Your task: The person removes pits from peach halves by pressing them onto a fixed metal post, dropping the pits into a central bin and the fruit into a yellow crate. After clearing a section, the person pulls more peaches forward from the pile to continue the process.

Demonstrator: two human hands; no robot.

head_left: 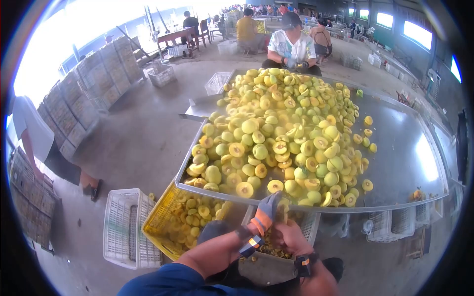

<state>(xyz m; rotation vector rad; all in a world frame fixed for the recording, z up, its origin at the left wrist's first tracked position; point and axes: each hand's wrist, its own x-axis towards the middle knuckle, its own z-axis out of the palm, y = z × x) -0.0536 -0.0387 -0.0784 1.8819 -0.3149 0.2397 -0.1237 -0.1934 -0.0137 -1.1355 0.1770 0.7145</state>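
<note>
My left hand [266,213], in a grey and orange glove, is closed at the near edge of the metal table [395,163]. A blurred yellowish peach half [282,211] shows at its fingers. Just right of it and lower, my bare right hand [290,237] is closed, the fingers curled towards the glove; what it holds is hidden. Beyond both hands lies a large heap of halved yellow peaches [276,138], some with the cut side up. Below my hands stands a crate [308,227] with small brownish-yellow pieces in it.
A yellow crate [153,224] with peach pieces stands at my left, beside white crates [121,227]. Across the table sits a person [292,47] with gloved hands. Another person [39,133] is at the far left, near stacked crates [94,74]. More white crates [390,224] are under the table's right side.
</note>
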